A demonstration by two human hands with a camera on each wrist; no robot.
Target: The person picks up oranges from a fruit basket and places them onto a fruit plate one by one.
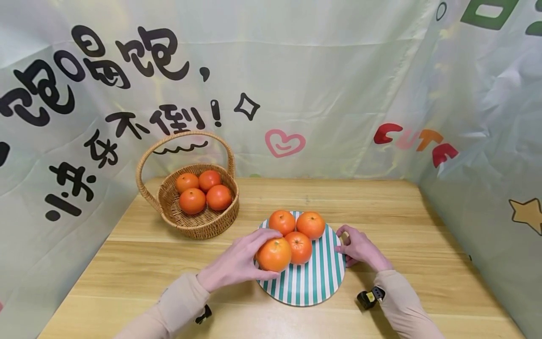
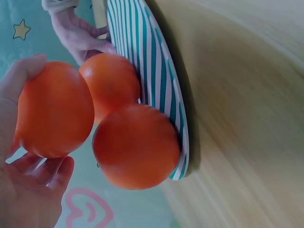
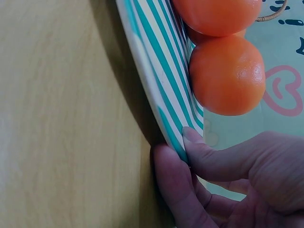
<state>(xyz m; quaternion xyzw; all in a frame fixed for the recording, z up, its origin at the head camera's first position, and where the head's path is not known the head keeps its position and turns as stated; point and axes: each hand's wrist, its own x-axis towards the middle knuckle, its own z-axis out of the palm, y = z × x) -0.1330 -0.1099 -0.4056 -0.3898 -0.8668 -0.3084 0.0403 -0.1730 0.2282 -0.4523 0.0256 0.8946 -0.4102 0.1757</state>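
Observation:
My left hand [image 1: 235, 264] grips an orange [image 1: 274, 254], thumb and fingers around its sides, over the left part of a round plate with green and white stripes [image 1: 315, 282]. In the left wrist view the held orange [image 2: 54, 109] is raised off the plate. Three more oranges sit on the plate: one at the back left [image 1: 281, 222], one at the back right [image 1: 311, 225] and one in the middle [image 1: 299, 248]. At the plate's right edge, my right hand [image 1: 360, 247] pinches the rim [image 3: 164, 128], thumb on top and fingers beneath.
A wicker basket [image 1: 211, 230] with a tall handle stands at the back left of the wooden table [image 1: 381, 202], holding several oranges [image 1: 192, 201]. Printed cloth [image 1: 330, 94] hangs behind and along the sides.

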